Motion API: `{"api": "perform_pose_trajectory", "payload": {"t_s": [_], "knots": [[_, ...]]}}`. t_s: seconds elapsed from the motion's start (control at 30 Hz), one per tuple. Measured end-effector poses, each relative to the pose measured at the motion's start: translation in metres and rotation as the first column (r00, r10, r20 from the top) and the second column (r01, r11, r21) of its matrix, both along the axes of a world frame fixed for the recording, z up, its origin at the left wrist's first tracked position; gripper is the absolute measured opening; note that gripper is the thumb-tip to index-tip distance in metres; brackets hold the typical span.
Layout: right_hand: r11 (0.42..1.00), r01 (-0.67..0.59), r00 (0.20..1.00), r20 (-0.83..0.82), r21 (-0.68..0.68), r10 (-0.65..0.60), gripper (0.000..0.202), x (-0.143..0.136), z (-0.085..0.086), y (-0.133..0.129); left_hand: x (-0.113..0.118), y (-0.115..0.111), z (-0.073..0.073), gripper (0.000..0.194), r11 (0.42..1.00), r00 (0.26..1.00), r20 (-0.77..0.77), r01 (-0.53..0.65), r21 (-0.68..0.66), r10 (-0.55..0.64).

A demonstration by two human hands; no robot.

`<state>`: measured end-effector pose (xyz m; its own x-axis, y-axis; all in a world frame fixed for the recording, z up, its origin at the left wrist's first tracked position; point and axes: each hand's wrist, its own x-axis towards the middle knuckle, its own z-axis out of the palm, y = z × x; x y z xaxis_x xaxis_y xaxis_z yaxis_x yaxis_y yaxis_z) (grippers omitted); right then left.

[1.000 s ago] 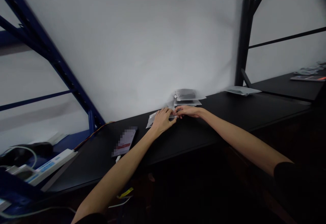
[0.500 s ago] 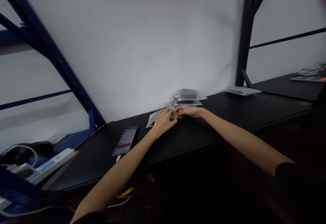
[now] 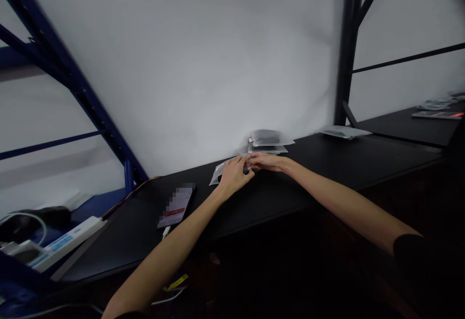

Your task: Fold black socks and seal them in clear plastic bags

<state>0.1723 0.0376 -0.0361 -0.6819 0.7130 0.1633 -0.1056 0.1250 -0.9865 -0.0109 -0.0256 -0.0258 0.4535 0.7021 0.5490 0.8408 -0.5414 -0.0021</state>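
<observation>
A frosted plastic bag lies at the back of the black table, partly covered by my hands. My left hand is closed on it, fingers curled over its top side. Close against those fingertips, my right hand pinches the bag's right end. What the bag holds is mostly hidden; something dark shows through. Just behind my right hand, a small pile of similar frosted bags with dark contents rests against the wall.
A phone with a white cable lies left of my left forearm. A power strip sits at the far left by the blue rack frame. Another flat bag lies to the right, near a black post on the black table.
The view has shifted slightly. My right fingers have moved a little closer in against my left fingertips; both hands stay on the bag.
</observation>
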Motion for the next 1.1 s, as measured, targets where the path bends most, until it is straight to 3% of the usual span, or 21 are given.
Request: {"api": "perform_pose_trajectory", "payload": {"t_s": [0.23,0.63,0.93,1.1], "knots": [[0.998,0.058,0.998,-0.012,-0.004,-0.058,0.01,-0.009,0.001,0.0,0.0,0.003,-0.001,0.02,1.0,1.0,-0.02,-0.017,0.003,0.017],[0.916,0.401,0.913,-0.084,-0.005,-0.4,0.024,-0.017,0.009,-0.006,0.0,0.004,0.009,0.005,0.993,0.994,-0.001,-0.105,0.047,0.105],[0.893,0.449,0.888,-0.105,-0.019,-0.449,0.031,-0.01,0.019,-0.004,0.0,0.002,0.013,0.006,0.984,0.988,0.051,-0.149,0.097,0.144],[0.886,0.462,0.866,-0.2,-0.03,-0.458,0.033,-0.008,0.023,-0.001,0.002,-0.002,0.018,0.006,0.975,0.984,0.062,-0.171,0.141,0.164]]}}
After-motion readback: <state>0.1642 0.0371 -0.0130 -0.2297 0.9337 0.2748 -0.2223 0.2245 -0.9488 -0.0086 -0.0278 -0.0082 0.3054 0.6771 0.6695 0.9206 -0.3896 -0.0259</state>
